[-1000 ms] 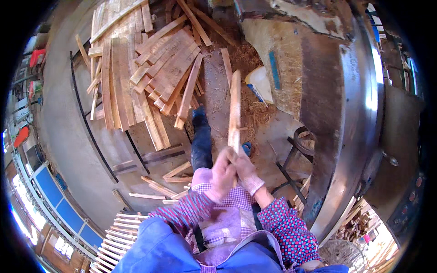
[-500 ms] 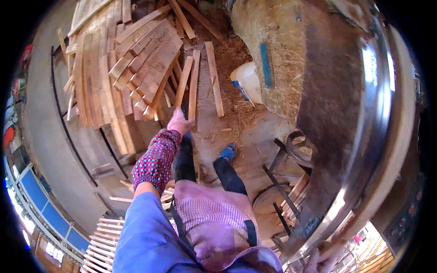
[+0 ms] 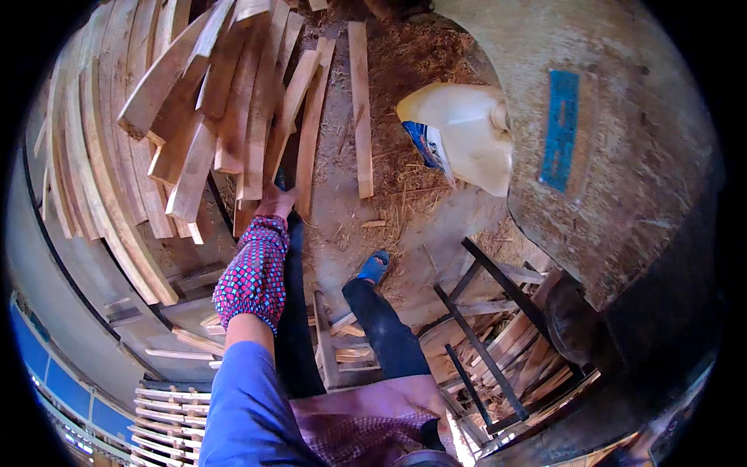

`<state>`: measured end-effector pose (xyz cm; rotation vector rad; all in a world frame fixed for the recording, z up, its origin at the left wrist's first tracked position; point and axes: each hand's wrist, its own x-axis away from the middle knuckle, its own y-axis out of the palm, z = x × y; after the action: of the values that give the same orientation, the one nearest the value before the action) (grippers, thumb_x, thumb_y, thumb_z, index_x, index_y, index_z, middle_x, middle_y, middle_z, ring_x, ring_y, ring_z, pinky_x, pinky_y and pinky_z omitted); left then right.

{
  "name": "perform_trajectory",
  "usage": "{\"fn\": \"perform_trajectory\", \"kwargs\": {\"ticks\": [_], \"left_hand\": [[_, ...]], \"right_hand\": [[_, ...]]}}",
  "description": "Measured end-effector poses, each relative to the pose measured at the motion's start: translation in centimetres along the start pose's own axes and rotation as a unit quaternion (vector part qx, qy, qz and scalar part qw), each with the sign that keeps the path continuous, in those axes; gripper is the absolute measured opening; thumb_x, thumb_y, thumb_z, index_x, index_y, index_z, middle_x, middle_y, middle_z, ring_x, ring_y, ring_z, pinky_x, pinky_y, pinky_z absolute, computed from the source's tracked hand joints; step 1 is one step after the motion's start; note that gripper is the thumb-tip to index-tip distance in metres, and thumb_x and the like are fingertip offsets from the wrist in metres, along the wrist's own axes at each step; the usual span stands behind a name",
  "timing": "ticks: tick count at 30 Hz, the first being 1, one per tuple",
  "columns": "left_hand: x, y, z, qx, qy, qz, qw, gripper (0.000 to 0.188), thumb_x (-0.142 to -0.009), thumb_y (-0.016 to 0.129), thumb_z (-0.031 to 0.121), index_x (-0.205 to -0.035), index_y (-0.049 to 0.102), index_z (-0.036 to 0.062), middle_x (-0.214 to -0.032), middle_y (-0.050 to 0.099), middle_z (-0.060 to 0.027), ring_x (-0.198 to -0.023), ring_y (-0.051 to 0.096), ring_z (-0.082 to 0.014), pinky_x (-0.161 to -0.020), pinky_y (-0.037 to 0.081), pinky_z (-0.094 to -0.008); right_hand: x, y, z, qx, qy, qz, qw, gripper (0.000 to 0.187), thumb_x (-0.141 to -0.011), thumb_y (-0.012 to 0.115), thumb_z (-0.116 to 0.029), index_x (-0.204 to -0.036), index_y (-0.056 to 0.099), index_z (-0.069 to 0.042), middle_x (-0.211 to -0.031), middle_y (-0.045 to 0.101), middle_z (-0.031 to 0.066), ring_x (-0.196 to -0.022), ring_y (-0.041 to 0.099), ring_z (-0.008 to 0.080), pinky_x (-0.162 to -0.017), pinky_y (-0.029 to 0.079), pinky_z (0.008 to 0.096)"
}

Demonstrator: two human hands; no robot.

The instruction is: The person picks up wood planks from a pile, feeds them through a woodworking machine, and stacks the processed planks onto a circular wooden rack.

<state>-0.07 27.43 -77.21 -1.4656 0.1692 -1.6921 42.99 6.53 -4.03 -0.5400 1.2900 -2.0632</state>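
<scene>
The left hand point(image 3: 276, 203), left of centre in the frame, touched the lower end of a plank point(image 3: 294, 105) that slanted up and to the right beside a pile point(image 3: 124, 117); its fingers were mostly hidden, so how far they were closed, and whether they truly gripped the wood, could not be told; the right hand could not be made out for certain, so its state could not be told either; the pile filled the upper left, stacked unevenly, with several ends jutting out; a second plank point(image 3: 315, 140) lay just to the right of the first, and a third plank point(image 3: 360, 109) lay apart on the floor point(image 3: 338, 257) at upper centre, near a white jug point(image 3: 467, 128); the likeliest trouble seemed a slide, since a tug on one length could loosen its tilted neighbours onto the hand or the left leg point(image 3: 291, 311); a long piece swung carelessly rightward could knock the jug; the loose shavings point(image 3: 416, 62) could also make a step slip, the open sandal point(image 3: 375, 267) giving the toes little cover.
</scene>
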Motion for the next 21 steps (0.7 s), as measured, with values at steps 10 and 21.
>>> {"fn": "perform_trajectory", "kwargs": {"ticks": [10, 21], "left_hand": [[-3.6, 1.1, -0.5, -0.141, 0.070, -0.120, 0.980, 0.084, -0.084, 0.053, 0.062, -0.146, 0.040, 0.0065, -0.147, 0.043, -0.0222, -0.137, 0.039, -0.0399, -0.112, 0.033, -0.0460], [2.7, 0.2, 6.7, -0.041, 0.159, -0.130, 0.978, 0.057, -0.083, 0.059, 0.038, -0.133, 0.053, 0.0106, -0.133, 0.056, -0.0215, -0.126, 0.053, -0.0359, -0.105, 0.041, -0.0480]], "right_hand": [[-4.2, 0.9, -10.0, 0.021, -0.072, 0.069, 0.995, 0.041, -0.094, 0.051, -0.010, -0.133, 0.051, 0.005, -0.137, 0.052, 0.0227, -0.128, 0.051, 0.0319, -0.106, 0.041, 0.0407], [8.7, 32.7, -42.0, -0.552, 0.038, -0.418, 0.720, 0.044, -0.101, 0.052, -0.019, -0.139, 0.048, 0.004, -0.134, 0.057, 0.0128, -0.126, 0.050, 0.0179, -0.106, 0.038, 0.0306]]}}
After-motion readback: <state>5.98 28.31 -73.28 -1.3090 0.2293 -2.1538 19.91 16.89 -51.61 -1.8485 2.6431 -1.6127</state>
